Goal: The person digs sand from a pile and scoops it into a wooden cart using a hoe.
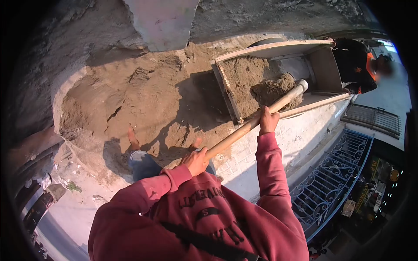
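Note:
Both my hands are closed around the long wooden handle of a hoe, which slants up to the right. My left hand grips its lower end close to my body. Farther up, my right hand holds the shaft beside the near wall of a wooden cart. The hoe's head is inside the cart, its blade mostly hidden by a clump of damp sand. More sand lies in the cart's left part, while part of the floor at its right shows bare.
A large sand pile spreads left of the cart, and my bare feet stand in it. Another person is at the cart's far right end. A blue metal railing runs along the right, beyond white paving. A rough wall borders the top.

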`<state>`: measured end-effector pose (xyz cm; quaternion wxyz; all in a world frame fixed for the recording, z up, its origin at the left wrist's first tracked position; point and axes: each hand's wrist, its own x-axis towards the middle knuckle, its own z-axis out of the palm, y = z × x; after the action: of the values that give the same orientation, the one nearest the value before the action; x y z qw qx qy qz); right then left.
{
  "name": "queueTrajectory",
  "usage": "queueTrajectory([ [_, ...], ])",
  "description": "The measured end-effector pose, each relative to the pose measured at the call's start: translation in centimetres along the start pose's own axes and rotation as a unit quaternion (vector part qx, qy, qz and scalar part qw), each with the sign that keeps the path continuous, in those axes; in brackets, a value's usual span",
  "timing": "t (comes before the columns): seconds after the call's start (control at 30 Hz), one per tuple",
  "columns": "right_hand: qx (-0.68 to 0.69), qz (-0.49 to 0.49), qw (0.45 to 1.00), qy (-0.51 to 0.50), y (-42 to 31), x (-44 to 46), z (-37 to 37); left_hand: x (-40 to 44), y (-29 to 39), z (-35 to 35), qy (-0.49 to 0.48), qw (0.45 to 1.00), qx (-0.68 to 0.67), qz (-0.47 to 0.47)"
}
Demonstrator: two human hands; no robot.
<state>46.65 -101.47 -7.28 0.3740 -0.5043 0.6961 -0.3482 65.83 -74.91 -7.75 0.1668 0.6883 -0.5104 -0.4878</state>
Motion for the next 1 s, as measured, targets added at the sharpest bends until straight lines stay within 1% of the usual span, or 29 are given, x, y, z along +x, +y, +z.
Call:
queueTrajectory([
  [0.07,-0.04,-0.076,0.995,0.044,3.4,1.7,0.4,3.9,-2.7,4.0,0.054,0.997,0.036,0.036],
  [0.1,-0.028,-0.095,0.994,0.056,3.1,1.8,0.0,5.8,-3.1,5.4,0.063,0.997,0.035,0.03],
  [0.13,-0.017,-0.113,0.991,0.069,2.1,1.4,-0.9,7.4,-3.1,6.9,0.078,0.996,0.048,-0.009],
  [0.17,0.09,-0.053,0.994,0.033,-1.7,-0.5,-2.3,7.8,-2.5,7.9,0.086,0.993,0.057,-0.05],
  [0.2,0.104,-0.115,0.987,0.043,2.0,1.8,-3.6,7.7,-2.1,9.0,0.081,0.994,0.052,-0.054],
  [0.27,0.232,-0.084,0.969,0.012,-3.5,-1.8,-6.3,7.5,-0.8,10.1,0.118,0.993,-0.018,-0.018],
  [0.3,0.199,-0.077,0.977,0.01,-4.7,-3.2,-8.0,6.0,0.5,9.2,0.118,0.993,-0.009,0.009],
  [0.33,0.221,-0.073,0.972,0.017,-5.4,-4.6,-9.2,4.8,0.9,9.1,0.12,0.993,-0.003,0.017],
  [0.4,0.264,-0.048,0.963,0.023,-6.1,-7.6,-11.4,1.8,0.8,9.0,0.135,0.981,0.009,0.137],
  [0.43,0.279,-0.027,0.96,0.025,-5.6,-9.2,-12.4,0.4,0.1,9.4,0.125,0.98,0.007,0.153],
  [0.47,0.295,-0.007,0.955,0.029,-4.8,-10.9,-13.3,-1.7,1.0,8.4,0.122,0.979,0.017,0.165],
  [0.53,0.305,0.019,0.95,0.06,-2.5,-14.5,-14.2,-6.1,1.9,6.4,0.015,0.997,0.031,0.066],
  [0.57,0.313,0.037,0.946,0.072,-1.1,-16.4,-14.5,-7.6,0.8,6.5,0.027,0.995,0.061,0.075],
  [0.6,0.32,0.058,0.942,0.085,0.5,-18.3,-14.6,-9.0,-0.6,6.4,0.016,0.993,0.076,0.089],
  [0.63,0.322,0.078,0.938,0.099,2.6,-20.2,-14.8,-10.9,-1.0,5.7,0.017,0.993,0.089,0.081],
  [0.67,0.331,0.079,0.933,0.116,4.4,-22.3,-14.7,-12.5,-1.9,5.3,0.02,0.992,0.101,0.073],
  [0.7,0.335,0.109,0.927,0.131,6.2,-24.5,-14.6,-14.0,-3.3,5.2,0.013,0.991,0.11,0.072],
  [0.73,0.333,0.141,0.921,0.144,8.2,-27.0,-14.8,-15.7,-4.4,5.0,0.001,0.99,0.115,0.079],
  [0.77,0.349,0.143,0.911,0.166,10.2,-29.7,-14.7,-17.6,-5.1,4.8,-0.012,0.988,0.138,0.068],
  [0.8,0.34,0.179,0.907,0.17,13.3,-32.0,-14.9,-19.5,-5.6,4.5,-0.021,0.985,0.159,0.057],
  [0.83,0.342,0.218,0.897,0.178,15.0,-34.4,-15.1,-21.0,-5.8,4.2,-0.055,0.98,0.187,0.032],
  [0.87,0.345,0.256,0.884,0.184,16.7,-37.0,-15.4,-22.2,-5.7,4.1,-0.051,0.98,0.187,0.038],
  [0.9,0.336,0.286,0.876,0.193,18.9,-39.1,-15.8,-23.5,-5.6,4.1,-0.08,0.972,0.22,0.029],
  [0.93,0.33,0.318,0.866,0.201,20.9,-40.9,-16.0,-24.4,-5.6,4.0,-0.109,0.96,0.257,0.02],
  [0.97,0.322,0.34,0.855,0.223,22.1,-42.5,-16.1,-24.6,-5.5,4.0,-0.109,0.957,0.267,0.024],
  [1.0,0.314,0.365,0.841,0.246,23.5,-43.9,-16.4,-24.5,-5.1,4.3,-0.137,0.948,0.285,0.037],
])
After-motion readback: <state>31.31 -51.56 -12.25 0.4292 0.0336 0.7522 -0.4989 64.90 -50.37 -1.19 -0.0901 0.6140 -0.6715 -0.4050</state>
